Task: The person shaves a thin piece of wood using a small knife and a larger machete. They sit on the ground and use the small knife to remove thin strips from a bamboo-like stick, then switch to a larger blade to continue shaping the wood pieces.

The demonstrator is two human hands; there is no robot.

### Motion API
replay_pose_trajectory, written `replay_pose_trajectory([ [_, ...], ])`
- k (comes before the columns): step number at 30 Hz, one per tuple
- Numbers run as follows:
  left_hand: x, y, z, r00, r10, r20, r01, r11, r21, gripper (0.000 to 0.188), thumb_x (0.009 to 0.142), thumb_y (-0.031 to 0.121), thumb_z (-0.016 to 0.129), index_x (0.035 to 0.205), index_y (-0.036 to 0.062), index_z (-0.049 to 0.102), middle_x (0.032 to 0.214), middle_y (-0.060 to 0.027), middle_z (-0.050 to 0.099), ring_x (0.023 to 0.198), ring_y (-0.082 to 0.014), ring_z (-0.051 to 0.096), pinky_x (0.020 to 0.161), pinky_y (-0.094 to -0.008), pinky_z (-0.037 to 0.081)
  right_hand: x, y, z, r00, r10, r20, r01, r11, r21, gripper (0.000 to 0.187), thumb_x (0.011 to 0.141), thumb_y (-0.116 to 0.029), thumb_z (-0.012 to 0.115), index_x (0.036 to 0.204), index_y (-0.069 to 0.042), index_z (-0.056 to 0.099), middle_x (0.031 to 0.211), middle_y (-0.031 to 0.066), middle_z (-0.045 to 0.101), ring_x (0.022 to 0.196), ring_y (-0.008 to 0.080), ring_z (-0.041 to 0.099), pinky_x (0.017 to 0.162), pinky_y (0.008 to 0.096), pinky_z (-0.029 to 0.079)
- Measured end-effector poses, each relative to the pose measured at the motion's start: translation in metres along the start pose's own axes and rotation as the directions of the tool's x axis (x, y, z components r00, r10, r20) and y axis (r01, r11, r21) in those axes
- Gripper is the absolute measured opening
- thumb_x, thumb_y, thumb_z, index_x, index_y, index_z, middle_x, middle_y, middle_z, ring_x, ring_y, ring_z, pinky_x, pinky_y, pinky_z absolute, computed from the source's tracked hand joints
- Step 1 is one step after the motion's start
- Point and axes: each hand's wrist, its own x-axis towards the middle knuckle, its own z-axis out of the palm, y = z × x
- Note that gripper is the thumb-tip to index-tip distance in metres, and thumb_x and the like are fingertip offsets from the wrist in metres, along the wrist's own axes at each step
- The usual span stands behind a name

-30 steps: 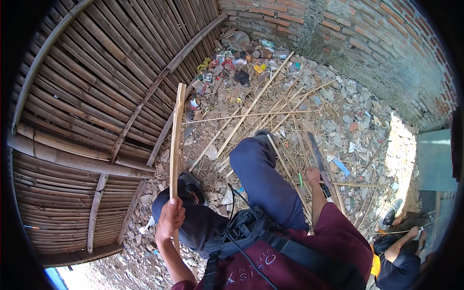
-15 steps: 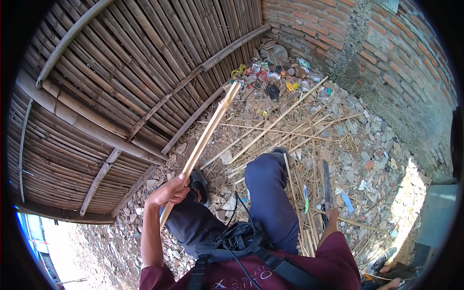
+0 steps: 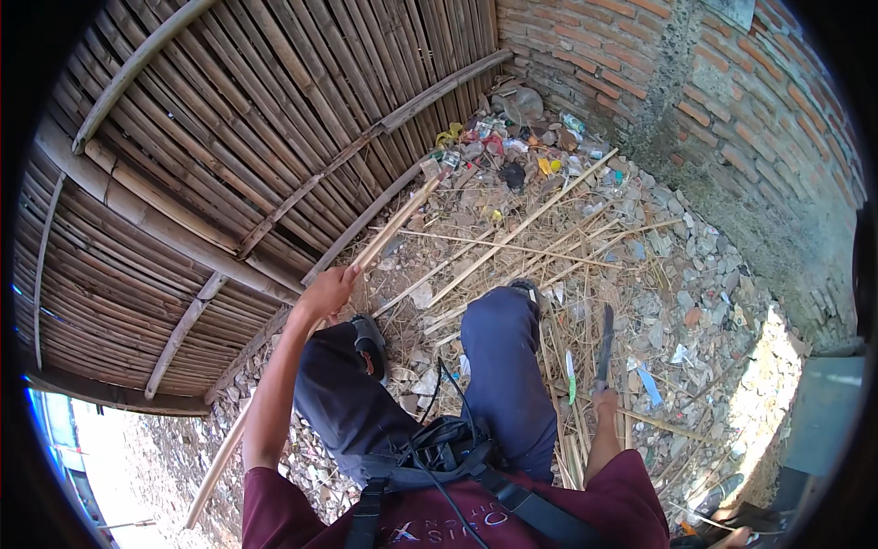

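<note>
rubble grnd [image 3: 718, 261]; l hand [image 3: 329, 291] w/ strip [image 3: 399, 222], r hand [image 3: 604, 400] w/ knife [image 3: 605, 346]

The person [image 3: 434, 508] is wearing two shoes [image 3: 369, 349] and using two hands, the left hand [image 3: 330, 291] holding one bamboo strip [image 3: 391, 231] and the right hand [image 3: 604, 400] one long knife [image 3: 605, 343], while two walls, one bamboo wall [image 3: 274, 156] and one brick wall [image 3: 599, 55], are standing nearby.

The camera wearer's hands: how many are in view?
2: the left hand, at left, around a long bamboo strip; the right hand, at right, at the near end of a long dark blade.
</note>
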Motion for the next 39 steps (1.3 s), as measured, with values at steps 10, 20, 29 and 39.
replay_pose_trajectory([
  [10,0.120,-0.006,0.054,0.960,-0.185,0.208,0.122,0.951,0.284,0.052,0.104,0.040,0.047,0.092,-0.0078,0.066,0.080,-0.0148,0.070,0.060,-0.0286,0.072,0.052,-0.0382,0.060,-0.015,-0.006,-0.032,0.956,-0.293,-0.032,0.284,0.889,0.360,0.050,0.090,-0.046,0.068,0.095,0.003,0.074,0.077,0.0191,0.071,0.076,0.0312,0.072,0.072,0.0437,0.054],
  [20,0.145,-0.024,0.133,0.980,-0.139,-0.145,0.194,0.842,0.503,0.041,0.098,0.021,0.055,0.134,0.0047,0.067,0.146,-0.0185,0.059,0.135,-0.0352,0.057,0.105,-0.0474,0.050,-0.137,-0.049,-0.070,0.890,-0.423,-0.170,0.456,0.811,0.367,0.044,0.091,-0.038,0.067,0.103,0.005,0.070,0.086,0.0280,0.070,0.084,0.0442,0.069,0.078,0.0496,0.051],
  [29,0.129,-0.056,0.100,0.989,-0.145,-0.034,0.146,0.906,0.398,0.043,0.099,0.023,0.056,0.138,0.0086,0.064,0.150,-0.0166,0.056,0.136,-0.0364,0.056,0.107,-0.0473,0.049,-0.163,-0.097,-0.074,0.829,-0.497,-0.256,0.559,0.731,0.391,0.042,0.096,-0.036,0.067,0.106,0.004,0.072,0.084,0.0183,0.072,0.080,0.0256,0.069,0.078,0.0415,0.051],
  [39,0.170,-0.077,0.141,0.981,-0.166,-0.098,0.191,0.899,0.394,0.043,0.098,0.027,0.053,0.133,0.0063,0.068,0.142,-0.0189,0.062,0.132,-0.0393,0.059,0.105,-0.0502,0.050,-0.190,-0.144,-0.091,0.777,-0.584,-0.237,0.626,0.671,0.397,0.043,0.095,-0.032,0.067,0.116,0.005,0.070,0.096,0.0265,0.072,0.092,0.0380,0.071,0.085,0.0443,0.051],
])
